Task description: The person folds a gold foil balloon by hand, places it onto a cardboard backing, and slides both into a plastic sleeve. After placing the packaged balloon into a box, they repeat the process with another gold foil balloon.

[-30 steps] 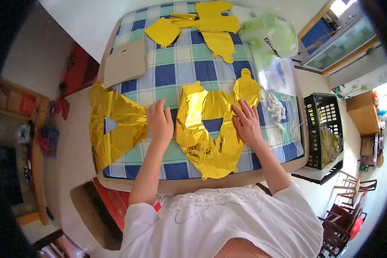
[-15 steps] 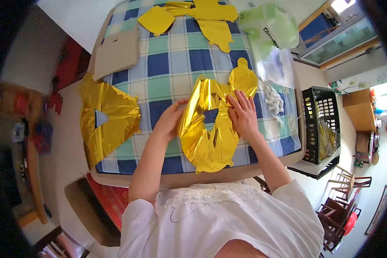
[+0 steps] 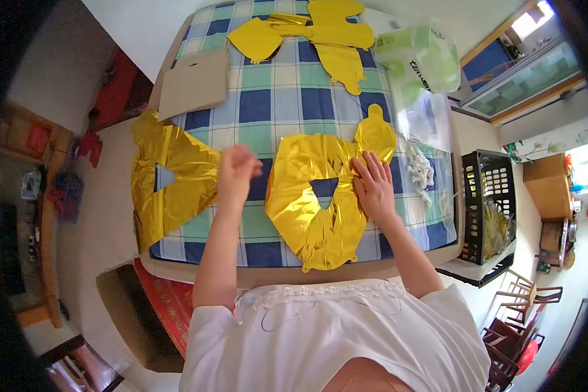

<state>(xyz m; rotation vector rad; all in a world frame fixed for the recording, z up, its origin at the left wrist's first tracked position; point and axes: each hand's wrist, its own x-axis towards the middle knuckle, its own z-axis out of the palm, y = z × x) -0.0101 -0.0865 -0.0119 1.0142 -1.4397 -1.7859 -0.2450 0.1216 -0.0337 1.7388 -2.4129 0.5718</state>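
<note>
In front of me a deflated gold foil balloon (image 3: 294,215) lies on the checked tablecloth, with a hole through its middle and small tabs at the bottom edge. My right hand (image 3: 375,186) rests on its right side, fingers stretched out flat. A rounded gold foil piece (image 3: 375,134) extends beyond that hand at the upper right. My left hand (image 3: 237,175) is raised between this balloon and a second gold foil balloon (image 3: 176,176) at the left, close to the latter's right edge. Its fingers are bent and smeared by motion, so its grip cannot be made out.
More flat gold foil balloons (image 3: 336,39) lie at the table's far side. A cardboard piece (image 3: 195,81) sits at the far left. At the right are a green-white plastic package (image 3: 421,59), a crumpled white bundle (image 3: 419,171) and a black crate (image 3: 473,209) beside the table.
My left hand has lifted off the balloon's left edge and moved left. The balloon now lies flatter, its left part spread out. My right hand stays on its right side.
</note>
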